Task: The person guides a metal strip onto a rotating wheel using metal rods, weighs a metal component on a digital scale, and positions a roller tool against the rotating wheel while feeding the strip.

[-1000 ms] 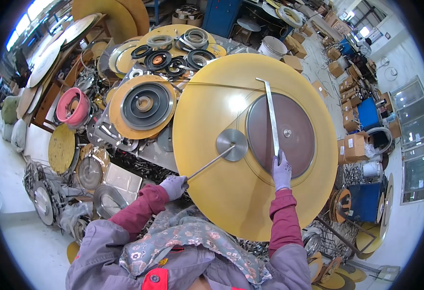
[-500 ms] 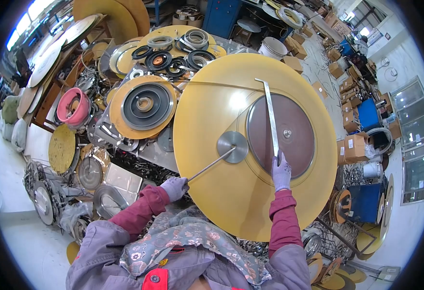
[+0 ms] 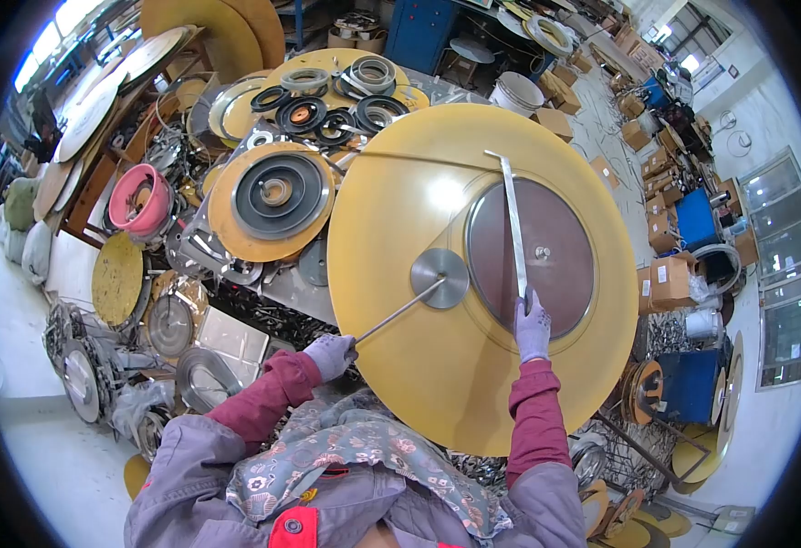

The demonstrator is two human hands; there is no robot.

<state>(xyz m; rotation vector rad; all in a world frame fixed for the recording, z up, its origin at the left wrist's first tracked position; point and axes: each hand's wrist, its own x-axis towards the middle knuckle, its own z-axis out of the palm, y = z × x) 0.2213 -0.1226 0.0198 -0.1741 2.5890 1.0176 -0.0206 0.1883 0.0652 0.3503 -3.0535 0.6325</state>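
Observation:
A large yellow disc (image 3: pixel 400 365) fills the middle of the view. On it, right of centre, lies a dark brown round plate (image 3: pixel 565 219) with a small metal knob in its middle. A small grey metal disc (image 3: pixel 429 278) is to its left. My gloved left hand (image 3: pixel 331 356) is closed round the near end of a thin metal rod (image 3: pixel 398 312), whose far end meets the middle of the grey disc. My gloved right hand (image 3: pixel 532 329) grips a flat metal bar (image 3: pixel 513 219) with a bent tip, which reaches across the brown plate. Whether the bar touches the plate I cannot tell.
Left of the yellow disc sits an orange disc (image 3: pixel 222 219) with dark rings on it. Behind are black and metal rings (image 3: pixel 380 108). A pink basin (image 3: pixel 137 219), a white bucket (image 3: pixel 517 91) and cardboard boxes (image 3: pixel 672 279) stand around. Metal scraps lie below.

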